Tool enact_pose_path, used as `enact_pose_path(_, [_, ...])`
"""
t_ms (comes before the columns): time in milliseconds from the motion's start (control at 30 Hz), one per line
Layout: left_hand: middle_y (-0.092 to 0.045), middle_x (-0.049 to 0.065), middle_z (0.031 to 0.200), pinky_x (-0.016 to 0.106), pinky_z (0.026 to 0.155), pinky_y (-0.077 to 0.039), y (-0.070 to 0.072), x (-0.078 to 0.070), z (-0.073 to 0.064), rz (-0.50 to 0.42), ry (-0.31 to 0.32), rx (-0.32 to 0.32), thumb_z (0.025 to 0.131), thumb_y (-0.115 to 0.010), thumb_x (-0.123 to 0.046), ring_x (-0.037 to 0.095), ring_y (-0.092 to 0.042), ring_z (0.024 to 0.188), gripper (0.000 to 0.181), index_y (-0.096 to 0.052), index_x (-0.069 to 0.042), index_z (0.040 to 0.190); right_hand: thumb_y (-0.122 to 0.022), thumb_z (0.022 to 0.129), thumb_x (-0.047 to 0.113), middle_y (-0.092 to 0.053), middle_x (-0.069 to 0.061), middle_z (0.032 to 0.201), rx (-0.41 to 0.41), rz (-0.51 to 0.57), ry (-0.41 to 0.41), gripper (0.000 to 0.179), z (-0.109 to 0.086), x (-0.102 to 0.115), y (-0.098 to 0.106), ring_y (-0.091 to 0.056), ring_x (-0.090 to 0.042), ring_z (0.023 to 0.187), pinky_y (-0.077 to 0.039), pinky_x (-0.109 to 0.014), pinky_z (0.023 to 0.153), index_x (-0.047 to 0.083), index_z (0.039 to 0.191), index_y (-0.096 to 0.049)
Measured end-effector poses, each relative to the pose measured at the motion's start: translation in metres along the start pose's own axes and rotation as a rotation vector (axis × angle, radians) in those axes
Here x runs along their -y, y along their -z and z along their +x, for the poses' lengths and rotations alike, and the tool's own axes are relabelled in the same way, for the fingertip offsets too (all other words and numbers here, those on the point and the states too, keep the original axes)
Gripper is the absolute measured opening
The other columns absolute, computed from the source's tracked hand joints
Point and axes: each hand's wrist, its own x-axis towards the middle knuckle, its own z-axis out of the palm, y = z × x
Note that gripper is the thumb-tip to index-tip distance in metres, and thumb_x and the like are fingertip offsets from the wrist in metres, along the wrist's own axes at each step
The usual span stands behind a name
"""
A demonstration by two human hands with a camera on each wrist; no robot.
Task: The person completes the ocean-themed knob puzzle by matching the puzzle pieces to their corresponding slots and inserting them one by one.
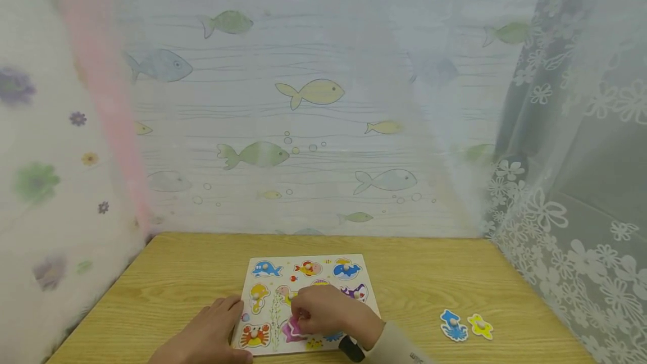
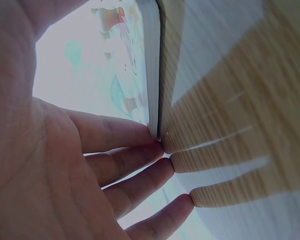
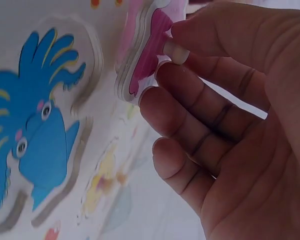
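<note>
My right hand [image 1: 323,310] pinches the small wooden knob of a pink puzzle piece [image 3: 151,52] between thumb and fingers. The piece is tilted over a matching pink picture on the lower middle of a wooden peg puzzle board [image 1: 290,261]. At the board's left edge rests my left hand [image 1: 207,330]. Its fingers [image 2: 135,175] are extended, with tips on the tabletop and against the board's side. Beside the pink piece, the right wrist view shows a blue squid-like picture [image 3: 45,140] in a recess with no piece in it.
A blue squid piece [image 1: 453,326] and a yellow star piece [image 1: 480,326] lie on the wooden table [image 1: 429,274] right of the board. Several knobbed pieces sit in the board, including a crab [image 1: 254,336] and a seahorse [image 1: 259,298]. A fish-patterned curtain [image 1: 318,184] hangs behind.
</note>
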Motion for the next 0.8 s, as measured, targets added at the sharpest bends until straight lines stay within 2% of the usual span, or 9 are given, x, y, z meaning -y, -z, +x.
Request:
enact_pose_path(267, [-0.047,0.015,0.131,0.06,0.089,-0.039,0.001,0.0,-0.001,0.013,-0.016,-0.009,0.065,-0.07,-0.073,0.035,-0.045,0.116,0.105,-0.049,0.006,0.131,-0.07,0.085,0.023,-0.048,0.018,0.074,0.026,0.014,-0.001,0.005,0.007,0.008,-0.004,-0.043,0.001,0.066,-0.036,-0.016,0.059,0.026,0.083,-0.067])
enact_pose_path(500, [-0.048,0.016,0.13,0.059,0.088,-0.04,0.001,0.0,-0.002,0.028,-0.041,-0.034,0.065,-0.07,-0.072,0.034,-0.046,0.115,0.104,-0.05,0.007,0.128,-0.069,0.085,0.023,-0.046,0.018,0.072,0.015,-0.04,0.013,0.006,0.007,0.013,-0.005,-0.042,0.002,0.065,-0.034,-0.015,0.057,0.027,0.082,-0.066])
enact_pose_path(800, [-0.048,0.015,0.13,0.059,0.087,-0.04,0.001,0.0,-0.002,0.033,-0.044,-0.033,0.065,-0.068,-0.074,0.034,-0.046,0.114,0.104,-0.051,0.006,0.128,-0.069,0.086,0.024,-0.044,0.017,0.072,0.008,-0.062,0.019,0.005,0.01,0.012,-0.009,-0.041,0.002,0.063,-0.032,-0.015,0.054,0.026,0.083,-0.066])
